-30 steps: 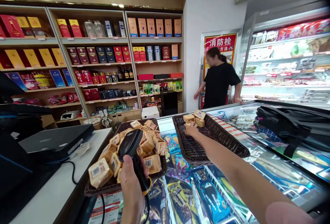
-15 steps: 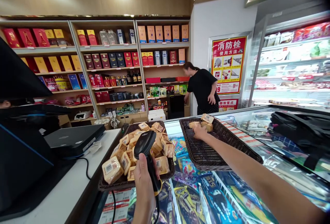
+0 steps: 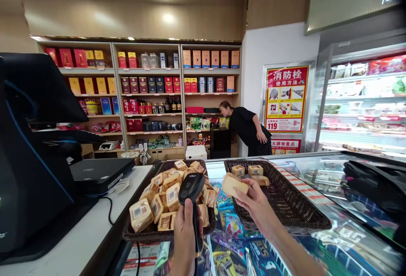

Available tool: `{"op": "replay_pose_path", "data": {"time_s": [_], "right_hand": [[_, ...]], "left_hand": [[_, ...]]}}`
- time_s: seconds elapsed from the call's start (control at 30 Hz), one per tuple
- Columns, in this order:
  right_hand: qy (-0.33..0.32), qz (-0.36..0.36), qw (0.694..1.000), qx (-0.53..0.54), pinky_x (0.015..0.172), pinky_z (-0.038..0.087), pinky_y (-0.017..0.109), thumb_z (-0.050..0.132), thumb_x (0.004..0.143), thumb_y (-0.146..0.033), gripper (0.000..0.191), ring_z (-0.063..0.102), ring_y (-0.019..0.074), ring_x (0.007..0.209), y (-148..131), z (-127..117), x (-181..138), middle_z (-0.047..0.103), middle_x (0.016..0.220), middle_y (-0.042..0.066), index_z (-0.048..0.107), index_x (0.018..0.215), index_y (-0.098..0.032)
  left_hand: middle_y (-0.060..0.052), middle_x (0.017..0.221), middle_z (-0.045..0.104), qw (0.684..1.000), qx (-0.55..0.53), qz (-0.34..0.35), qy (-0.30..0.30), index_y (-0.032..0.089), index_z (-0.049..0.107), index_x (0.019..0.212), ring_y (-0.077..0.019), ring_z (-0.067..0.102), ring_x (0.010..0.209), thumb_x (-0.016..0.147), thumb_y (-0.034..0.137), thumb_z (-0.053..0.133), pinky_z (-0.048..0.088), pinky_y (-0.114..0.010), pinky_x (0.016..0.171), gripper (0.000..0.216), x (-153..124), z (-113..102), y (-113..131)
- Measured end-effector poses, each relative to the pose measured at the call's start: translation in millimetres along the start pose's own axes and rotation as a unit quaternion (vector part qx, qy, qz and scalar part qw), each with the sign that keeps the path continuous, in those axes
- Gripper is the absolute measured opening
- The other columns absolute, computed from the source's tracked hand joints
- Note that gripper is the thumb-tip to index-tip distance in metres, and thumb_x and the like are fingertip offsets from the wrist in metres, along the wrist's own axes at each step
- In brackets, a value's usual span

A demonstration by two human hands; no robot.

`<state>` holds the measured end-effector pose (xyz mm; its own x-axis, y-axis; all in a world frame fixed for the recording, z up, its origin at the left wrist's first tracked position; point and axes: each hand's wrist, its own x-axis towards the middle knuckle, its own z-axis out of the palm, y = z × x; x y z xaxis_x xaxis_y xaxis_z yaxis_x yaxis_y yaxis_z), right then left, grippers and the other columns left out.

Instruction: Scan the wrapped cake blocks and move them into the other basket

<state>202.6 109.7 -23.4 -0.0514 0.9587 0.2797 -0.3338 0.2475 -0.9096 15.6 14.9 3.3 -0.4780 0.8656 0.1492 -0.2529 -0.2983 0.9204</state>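
Two baskets sit before us on the freezer lid [image 3: 317,191]; our left hand [image 3: 185,235] grips the barcode scanner [image 3: 191,188] upright, while our right hand [image 3: 253,202] pinches a wrapped pastry [image 3: 234,185] between the full basket [image 3: 139,234] and the nearly bare one [image 3: 285,202].

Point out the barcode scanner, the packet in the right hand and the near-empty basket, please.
barcode scanner [image 3: 191,186], head view, on its black head.
packet [image 3: 234,185], head view, on its pale top face.
near-empty basket [image 3: 290,202], head view, on its bare woven floor.

Red wall poster [image 3: 285,98] headed 消防栓 使用方法, number 119 on it
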Motion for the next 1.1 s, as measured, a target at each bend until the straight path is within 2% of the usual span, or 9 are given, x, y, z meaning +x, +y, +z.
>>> {"op": "replay_pose_path", "data": {"time_s": [0.13,0.23,0.37,0.47,0.6,0.67,0.83,0.97,1.1], "right_hand": [[0.011,-0.006,0.999,0.034,0.085,0.058,0.040,0.091,0.058,-0.042,0.070,0.071,0.0251,0.095,11,3,-7,0.071,0.115,0.006,0.052,0.115,-0.032],[0.027,0.000,0.999,0.032,0.081,0.059,0.040,0.091,0.058,-0.044,0.071,0.072,0.0248,0.092,15,-1,-8,0.071,0.113,0.005,0.051,0.116,-0.032],[0.023,0.014,0.999,0.022,0.080,0.059,0.039,0.091,0.060,-0.042,0.074,0.071,0.0211,0.087,12,-8,-13,0.070,0.113,0.004,0.048,0.120,-0.031],[0.015,0.022,1.000,0.011,0.081,0.059,0.039,0.090,0.059,-0.042,0.076,0.070,0.0201,0.085,8,-10,-15,0.070,0.110,0.004,0.048,0.121,-0.030],[0.016,0.019,1.000,-0.010,0.078,0.060,0.038,0.091,0.055,-0.043,0.080,0.070,0.0196,0.084,7,-9,-15,0.069,0.110,0.003,0.048,0.121,-0.029],[0.020,0.009,1.000,-0.020,0.077,0.059,0.036,0.091,0.055,-0.045,0.076,0.069,0.0190,0.085,9,-9,-14,0.068,0.110,0.002,0.049,0.117,-0.029],[0.024,-0.022,0.999,0.017,0.082,0.059,0.032,0.080,0.071,-0.054,0.052,0.067,0.0170,0.095,10,-10,-11,0.064,0.110,-0.002,0.044,0.097,-0.028],[0.012,-0.048,0.997,0.056,0.088,0.057,0.034,0.077,0.077,-0.052,0.049,0.067,0.0170,0.103,5,-12,-10,0.061,0.114,-0.002,0.036,0.090,-0.028],[0.034,-0.120,0.992,0.021,0.097,0.054,0.036,0.079,0.074,-0.046,0.050,0.061,0.0190,0.116,4,-16,-9,0.053,0.127,0.001,0.038,0.096,-0.029]], "left_hand": [[0.003,0.050,0.048,1.000,0.005,0.011,-0.018,0.019,0.054,0.065,-0.0090,0.041,0.040,0.069,0.082,0.062,0.033,-0.021,0.038,0.064,6,-2,-6],[0.004,0.047,0.045,0.998,0.034,0.013,-0.052,0.020,0.050,0.063,-0.0076,0.037,0.036,0.070,0.083,0.060,0.029,-0.020,0.036,0.065,0,-1,1],[0.003,0.055,0.051,0.990,0.075,0.003,-0.122,0.017,0.054,0.065,-0.0051,0.038,0.038,0.078,0.076,0.060,0.029,-0.018,0.038,0.060,-13,3,19],[0.001,0.063,0.056,0.985,0.080,-0.030,-0.150,0.016,0.057,0.070,-0.0056,0.042,0.038,0.075,0.074,0.063,0.029,-0.019,0.037,0.058,-15,6,26],[0.001,0.064,0.055,0.979,0.086,-0.056,-0.174,0.016,0.060,0.073,-0.0069,0.043,0.038,0.073,0.073,0.067,0.030,-0.019,0.035,0.057,-16,8,26],[0.001,0.064,0.056,0.979,0.084,-0.055,-0.176,0.016,0.062,0.076,-0.0070,0.043,0.038,0.072,0.072,0.069,0.031,-0.020,0.035,0.057,-16,9,25],[0.001,0.062,0.055,0.984,0.074,-0.042,-0.156,0.016,0.059,0.072,-0.0063,0.041,0.036,0.071,0.076,0.066,0.029,-0.018,0.033,0.060,-14,11,19],[0.002,0.058,0.051,0.981,0.080,-0.042,-0.172,0.016,0.056,0.065,-0.0063,0.042,0.037,0.072,0.076,0.065,0.030,-0.018,0.034,0.061,-10,9,16],[0.000,0.063,0.056,0.978,0.083,-0.046,-0.186,0.016,0.059,0.074,-0.0069,0.044,0.038,0.074,0.076,0.063,0.033,-0.019,0.035,0.060,-10,8,17]]}}
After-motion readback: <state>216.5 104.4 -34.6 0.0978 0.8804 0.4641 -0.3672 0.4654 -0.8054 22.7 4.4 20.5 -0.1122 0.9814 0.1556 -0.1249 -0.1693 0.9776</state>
